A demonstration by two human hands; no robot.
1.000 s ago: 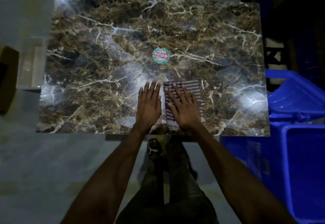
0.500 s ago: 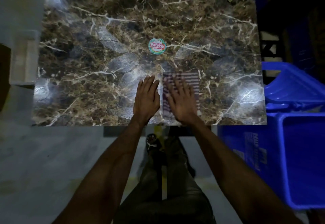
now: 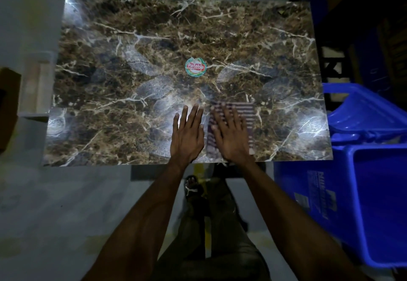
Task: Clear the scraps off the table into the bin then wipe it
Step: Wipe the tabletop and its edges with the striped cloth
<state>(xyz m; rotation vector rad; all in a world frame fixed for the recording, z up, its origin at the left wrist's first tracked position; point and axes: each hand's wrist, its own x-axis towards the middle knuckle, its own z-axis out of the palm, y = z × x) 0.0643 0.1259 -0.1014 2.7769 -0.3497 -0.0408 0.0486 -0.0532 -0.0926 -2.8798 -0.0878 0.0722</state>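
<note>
A brown marble-patterned table (image 3: 110,82) fills the upper part of the head view. A folded striped cloth (image 3: 247,113) lies near the table's front edge, right of centre. My right hand (image 3: 231,135) presses flat on the cloth with straight fingers. Just to its left, my left hand (image 3: 187,133) rests flat on the bare tabletop beside the cloth. A round green and red sticker (image 3: 195,67) sits at the table's middle. No loose scraps show on the table.
A blue plastic bin (image 3: 374,203) stands on the floor at the table's right front corner, its lid (image 3: 363,113) hinged back behind it. A brown box (image 3: 7,108) sits at the far left. My legs and sandalled foot (image 3: 193,187) are below the table edge.
Both hands stay flat in the same places, right on the cloth, left on the table. Only the camera view has shifted slightly.
</note>
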